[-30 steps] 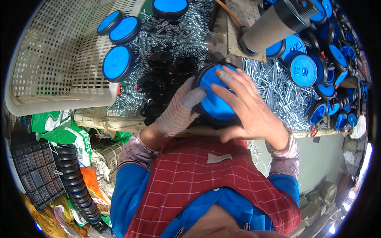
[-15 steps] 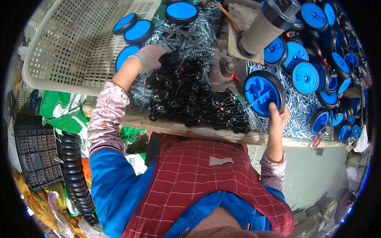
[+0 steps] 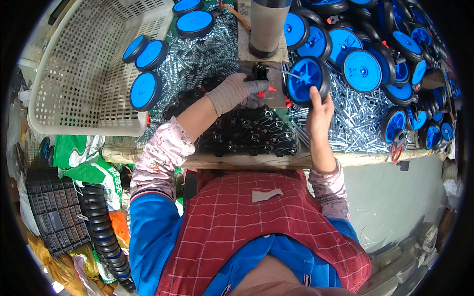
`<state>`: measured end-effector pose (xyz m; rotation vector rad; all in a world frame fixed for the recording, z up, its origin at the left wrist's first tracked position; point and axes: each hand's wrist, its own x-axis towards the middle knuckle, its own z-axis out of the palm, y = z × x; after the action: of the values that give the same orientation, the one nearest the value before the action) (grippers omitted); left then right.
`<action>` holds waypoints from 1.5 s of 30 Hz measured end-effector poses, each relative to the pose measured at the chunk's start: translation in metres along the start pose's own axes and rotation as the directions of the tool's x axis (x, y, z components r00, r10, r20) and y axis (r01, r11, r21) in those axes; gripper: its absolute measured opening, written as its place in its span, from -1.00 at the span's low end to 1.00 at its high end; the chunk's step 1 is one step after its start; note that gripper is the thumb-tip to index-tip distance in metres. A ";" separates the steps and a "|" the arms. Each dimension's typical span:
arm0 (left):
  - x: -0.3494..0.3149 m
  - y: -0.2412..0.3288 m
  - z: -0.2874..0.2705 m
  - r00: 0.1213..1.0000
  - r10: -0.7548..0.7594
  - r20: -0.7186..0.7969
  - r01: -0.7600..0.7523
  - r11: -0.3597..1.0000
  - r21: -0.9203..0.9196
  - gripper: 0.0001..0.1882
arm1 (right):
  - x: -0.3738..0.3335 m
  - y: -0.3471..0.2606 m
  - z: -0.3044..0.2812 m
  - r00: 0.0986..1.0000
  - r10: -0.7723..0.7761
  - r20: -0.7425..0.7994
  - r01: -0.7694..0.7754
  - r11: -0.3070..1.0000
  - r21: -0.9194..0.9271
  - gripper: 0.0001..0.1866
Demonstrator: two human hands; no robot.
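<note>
My left hand (image 3: pixel 238 92), in a grey glove, closes on a small black plastic bracket (image 3: pixel 260 72) standing on the metal plate below a thick grey cylinder (image 3: pixel 268 30). A small red piece (image 3: pixel 272 89) lies by the fingertips. My right hand (image 3: pixel 320 109) is bare and grips the rim of a blue wheel with a black tyre (image 3: pixel 302 83). From the wheel's hub a thin metal pin (image 3: pixel 291 74) sticks out toward the bracket, apart from it. Rows of similar black brackets with metal rings (image 3: pixel 247 133) lie below my left forearm, partly hidden by it.
Loose springs (image 3: pixel 207 54) cover the bench at left, with several blue wheels (image 3: pixel 145 92) beside a white perforated basket (image 3: pixel 94 126). Metal pins (image 3: pixel 355 126) and many wheels (image 3: pixel 362 71) are heaped at right. Red-handled scissors (image 3: pixel 396 152) hang at the bench edge.
My left hand has moved right from the spring pile to the plate and now has a black bracket there. My right hand has brought the wheel left and closer to it. The view has shifted.
</note>
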<state>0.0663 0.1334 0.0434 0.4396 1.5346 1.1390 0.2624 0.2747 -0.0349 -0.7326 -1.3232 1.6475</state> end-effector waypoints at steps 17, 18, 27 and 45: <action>0.013 -0.013 -0.014 0.988 0.089 0.124 -0.083 0.995 -0.057 -0.32 | -0.021 -0.012 0.056 0.962 -0.128 0.241 0.220 0.887 -0.406 -0.37; 0.008 -0.015 -0.014 0.985 0.113 0.127 -0.118 0.993 0.025 -0.34 | -0.017 -0.010 0.056 0.962 -0.104 0.251 0.200 0.898 -0.392 -0.37; -0.093 -0.008 -0.098 0.745 0.641 -0.185 -0.457 0.692 0.559 -0.61 | -0.022 -0.024 0.073 0.903 -0.244 0.355 0.401 0.778 -0.484 -0.45; -0.066 -0.113 -0.357 0.470 0.254 -0.845 0.252 0.879 0.404 0.05 | 0.147 -0.174 -0.028 0.761 -0.442 0.475 0.564 0.812 -0.149 -0.51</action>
<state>-0.2028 -0.1202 -0.0456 0.1248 2.8142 0.9981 0.2673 0.4269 0.1368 -0.1236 -1.9010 1.2052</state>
